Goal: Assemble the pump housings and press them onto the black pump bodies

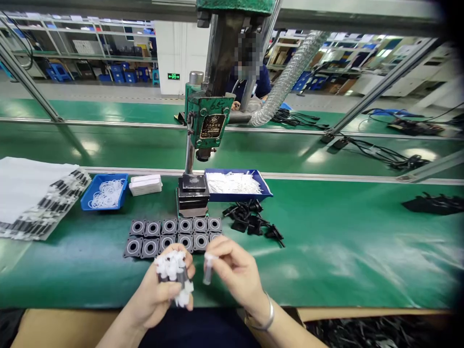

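1. Bench (326, 270): a broad, glossy green sheet, smooth with faint ripples, spreading under and beyond both hands.
2. Press (210, 116): green-painted metal with a riveted nameplate and a dark, worn column, rising beyond the hands, roughly midway between them.
3. Pile (32, 191): white, smooth and flat on top, its edge ragged with black and white bits, well to the left of the left hand.
4. Plates (167, 241): dark, matt squares with round holes and pale rings, in two rows just beyond the hands.
5. Tray (239, 197): blue, heaped with slender white strips, beyond the right hand.
6. Black parts (250, 220): a loose, angular heap, beyond the right hand and to its right.
7. Bin (93, 183): blue, filled with thin, tangled white rings, beyond the left hand and to its left.
8. Left hand (154, 295): curled round a bunch. Right hand (237, 270): thumb and fingertips pinched on one piece.
9. Bunch (174, 266): knobbly white ends with dark shafts, inside the left hand's grip.
10. Piece (207, 273): a small, translucent tube, blurred, hanging below the right fingertips.
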Available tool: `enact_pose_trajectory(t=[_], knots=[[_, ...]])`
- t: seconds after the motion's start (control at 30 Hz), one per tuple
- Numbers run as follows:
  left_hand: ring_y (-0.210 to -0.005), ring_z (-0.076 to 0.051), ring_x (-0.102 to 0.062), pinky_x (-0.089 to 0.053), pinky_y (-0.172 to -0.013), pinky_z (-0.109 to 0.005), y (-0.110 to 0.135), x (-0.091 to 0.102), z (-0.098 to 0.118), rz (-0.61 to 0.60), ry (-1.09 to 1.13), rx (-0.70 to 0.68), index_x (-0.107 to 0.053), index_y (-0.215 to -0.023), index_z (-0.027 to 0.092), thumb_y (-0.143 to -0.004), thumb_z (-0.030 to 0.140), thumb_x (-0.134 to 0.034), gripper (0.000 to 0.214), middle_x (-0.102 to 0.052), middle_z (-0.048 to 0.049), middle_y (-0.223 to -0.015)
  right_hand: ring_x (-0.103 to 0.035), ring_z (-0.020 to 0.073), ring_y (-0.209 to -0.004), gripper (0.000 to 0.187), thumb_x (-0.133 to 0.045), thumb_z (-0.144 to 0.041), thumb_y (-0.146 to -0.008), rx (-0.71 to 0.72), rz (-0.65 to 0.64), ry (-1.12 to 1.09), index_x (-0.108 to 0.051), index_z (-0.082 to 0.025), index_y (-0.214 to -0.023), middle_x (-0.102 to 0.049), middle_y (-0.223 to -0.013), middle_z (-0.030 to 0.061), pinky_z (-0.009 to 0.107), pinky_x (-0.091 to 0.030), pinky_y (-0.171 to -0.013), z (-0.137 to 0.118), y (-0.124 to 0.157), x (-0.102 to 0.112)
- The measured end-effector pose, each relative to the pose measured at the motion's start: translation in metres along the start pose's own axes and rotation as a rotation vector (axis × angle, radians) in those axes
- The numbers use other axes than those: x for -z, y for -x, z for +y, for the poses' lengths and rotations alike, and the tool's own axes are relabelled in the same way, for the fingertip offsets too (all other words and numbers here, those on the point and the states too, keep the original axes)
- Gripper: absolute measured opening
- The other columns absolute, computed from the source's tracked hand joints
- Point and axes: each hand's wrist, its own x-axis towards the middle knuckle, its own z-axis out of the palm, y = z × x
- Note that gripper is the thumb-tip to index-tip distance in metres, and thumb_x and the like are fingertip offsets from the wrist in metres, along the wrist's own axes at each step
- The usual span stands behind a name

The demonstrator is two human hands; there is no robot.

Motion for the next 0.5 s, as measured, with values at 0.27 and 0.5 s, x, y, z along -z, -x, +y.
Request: enact_pose_trajectory(t=[0.27, 0.5], knots=[[-0.096, -0.021, -0.055, -0.058, -0.071, -0.032, 0.004, 0.003, 0.005, 0.264, 0.003, -0.041, -0.059, -0.116, 0.026, -0.071, 0.024, -0.082, 0.051, -0.056, -0.0047, -0.106, -0.064, 0.0163, -0.078, 0.012, -0.061, -0.031, -0.095, 0.035, 0.102, 0.629, -0.065, -0.02, -0.098, -0.066, -0.088, 0.0048, 0.03, -0.056, -0.072, 0.033, -0.038, 0.058], [-0.092, -0.022, -0.065, -0.059, -0.084, -0.04, 0.003, -0.006, 0.007, 0.367, -0.022, -0.054, -0.062, -0.116, 0.022, -0.071, 0.021, -0.082, 0.049, -0.067, -0.0067, -0.102, -0.06, 0.0267, -0.105, 0.015, -0.062, -0.031, -0.094, 0.27, -0.112, 1.015, -0.063, -0.02, -0.105, -0.063, -0.111, 0.0128, 0.047, -0.051, -0.093, 0.022, -0.033, 0.058]])
